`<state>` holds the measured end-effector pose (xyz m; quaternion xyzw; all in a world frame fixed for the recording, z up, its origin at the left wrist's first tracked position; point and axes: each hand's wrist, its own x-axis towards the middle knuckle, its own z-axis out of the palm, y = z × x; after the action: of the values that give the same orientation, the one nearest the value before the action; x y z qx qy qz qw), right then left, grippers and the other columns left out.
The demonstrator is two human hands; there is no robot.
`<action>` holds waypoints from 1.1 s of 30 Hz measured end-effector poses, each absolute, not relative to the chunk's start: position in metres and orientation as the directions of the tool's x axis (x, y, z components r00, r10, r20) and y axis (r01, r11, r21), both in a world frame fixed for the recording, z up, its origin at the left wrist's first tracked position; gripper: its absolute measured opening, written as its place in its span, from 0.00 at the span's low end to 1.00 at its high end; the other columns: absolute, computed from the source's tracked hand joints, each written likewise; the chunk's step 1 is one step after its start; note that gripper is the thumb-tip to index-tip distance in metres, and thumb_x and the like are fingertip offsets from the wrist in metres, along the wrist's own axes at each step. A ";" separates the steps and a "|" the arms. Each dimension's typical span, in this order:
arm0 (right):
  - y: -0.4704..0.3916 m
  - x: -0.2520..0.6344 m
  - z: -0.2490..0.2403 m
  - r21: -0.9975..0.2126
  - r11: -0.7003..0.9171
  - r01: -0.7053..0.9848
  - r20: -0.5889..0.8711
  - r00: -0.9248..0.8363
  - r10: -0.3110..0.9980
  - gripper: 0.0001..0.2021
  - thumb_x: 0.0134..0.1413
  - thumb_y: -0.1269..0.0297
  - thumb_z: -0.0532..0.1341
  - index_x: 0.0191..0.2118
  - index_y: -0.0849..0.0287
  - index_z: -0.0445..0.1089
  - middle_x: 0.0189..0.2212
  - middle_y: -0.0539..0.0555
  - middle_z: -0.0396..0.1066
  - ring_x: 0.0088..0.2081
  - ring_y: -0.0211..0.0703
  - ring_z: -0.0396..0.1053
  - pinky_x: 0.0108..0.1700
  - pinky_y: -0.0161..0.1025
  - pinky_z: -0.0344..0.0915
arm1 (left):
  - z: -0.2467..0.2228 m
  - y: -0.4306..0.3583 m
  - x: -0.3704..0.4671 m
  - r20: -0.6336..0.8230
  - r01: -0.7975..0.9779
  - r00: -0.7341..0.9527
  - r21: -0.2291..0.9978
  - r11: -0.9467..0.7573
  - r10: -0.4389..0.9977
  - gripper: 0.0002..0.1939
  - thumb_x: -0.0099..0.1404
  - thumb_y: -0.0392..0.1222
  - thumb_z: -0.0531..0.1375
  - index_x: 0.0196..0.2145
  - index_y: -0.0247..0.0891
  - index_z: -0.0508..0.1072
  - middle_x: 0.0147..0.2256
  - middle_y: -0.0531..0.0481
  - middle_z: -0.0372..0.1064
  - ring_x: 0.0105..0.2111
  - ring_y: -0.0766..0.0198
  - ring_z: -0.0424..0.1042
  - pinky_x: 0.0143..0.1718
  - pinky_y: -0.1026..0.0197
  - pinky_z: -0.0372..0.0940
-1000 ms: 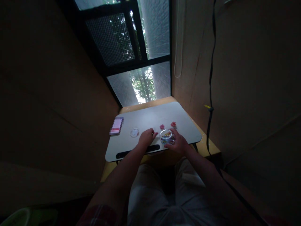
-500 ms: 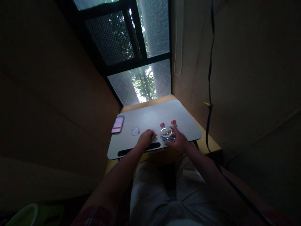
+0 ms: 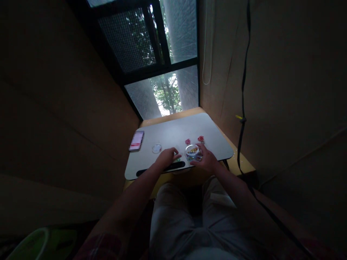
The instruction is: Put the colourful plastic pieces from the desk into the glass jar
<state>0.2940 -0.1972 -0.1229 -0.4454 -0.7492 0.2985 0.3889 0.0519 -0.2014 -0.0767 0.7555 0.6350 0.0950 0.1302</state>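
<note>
My right hand is curled round the side of a clear round jar, which stands on the white lap table. Small colourful pieces, some of them gold, lie inside the jar. Left of it, my left hand is just over the tabletop with thumb and fingers apart. A small green piece shows beside its fingertips. Beyond the jar sit a pink flower-shaped piece and a red flower-shaped piece. A clear round lid rests farther left.
A phone lies at the table's left edge. Along the near edge runs a black slot. The lap table stands on a wooden surface below a window. A black cord hangs on the right.
My left hand's fingers have spread apart, and the green piece shows more clearly beside them. My right hand stays on the jar. The view has shifted slightly.
</note>
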 end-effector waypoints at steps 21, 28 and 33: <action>-0.199 0.294 -0.119 -0.783 0.432 0.447 0.325 -0.298 0.898 0.42 0.34 0.52 0.74 0.56 0.52 0.56 0.41 0.54 0.74 0.37 0.48 0.74 0.38 0.40 0.69 | -0.074 -0.213 0.054 0.088 0.933 0.099 0.337 -0.123 0.991 0.14 0.67 0.48 0.54 0.35 0.37 0.74 0.33 0.45 0.75 0.34 0.60 0.71 0.36 0.60 0.62; -0.197 0.294 -0.122 -0.784 0.427 0.452 0.308 -0.314 0.898 0.43 0.35 0.51 0.73 0.57 0.53 0.56 0.41 0.55 0.74 0.37 0.48 0.74 0.37 0.40 0.69 | -0.028 -0.208 0.092 0.239 0.751 0.104 0.617 -0.234 0.966 0.19 0.65 0.54 0.54 0.33 0.36 0.76 0.30 0.51 0.74 0.30 0.65 0.68 0.33 0.63 0.60; -0.198 0.293 -0.120 -0.783 0.433 0.448 0.318 -0.310 0.896 0.41 0.35 0.51 0.73 0.57 0.53 0.56 0.41 0.55 0.74 0.38 0.48 0.74 0.38 0.40 0.68 | -0.022 -0.208 0.115 0.266 0.724 0.139 0.630 -0.282 0.954 0.17 0.66 0.51 0.54 0.33 0.36 0.76 0.30 0.50 0.74 0.29 0.65 0.68 0.32 0.63 0.60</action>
<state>0.2931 -0.1979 -0.1201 -0.4451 -0.7546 0.2923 0.3834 0.1146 -0.2076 -0.0222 0.7332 0.5719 0.3212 0.1790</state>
